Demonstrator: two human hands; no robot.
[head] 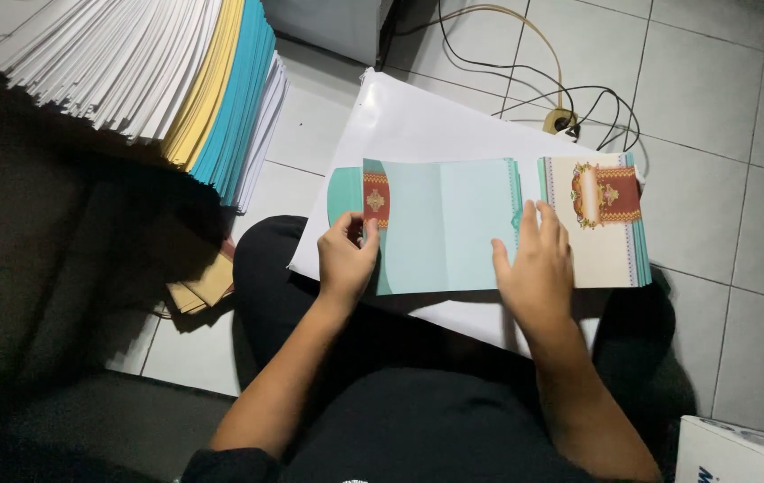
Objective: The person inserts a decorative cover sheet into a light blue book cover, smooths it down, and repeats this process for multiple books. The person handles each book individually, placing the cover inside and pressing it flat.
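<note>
A teal card lies unfolded on a large white sheet across my lap. My left hand pinches the card's left flap, which bears a red and gold ornamental band. My right hand rests flat on the card's right edge, fingers spread. Just right of it lies a stack of similar cards, the top one cream with a red and gold ornament.
A tall pile of white, yellow and teal sheets stands at upper left. Tan envelopes lie on the tiled floor beneath it. Cables and a plug lie behind the sheet. A white box corner shows at lower right.
</note>
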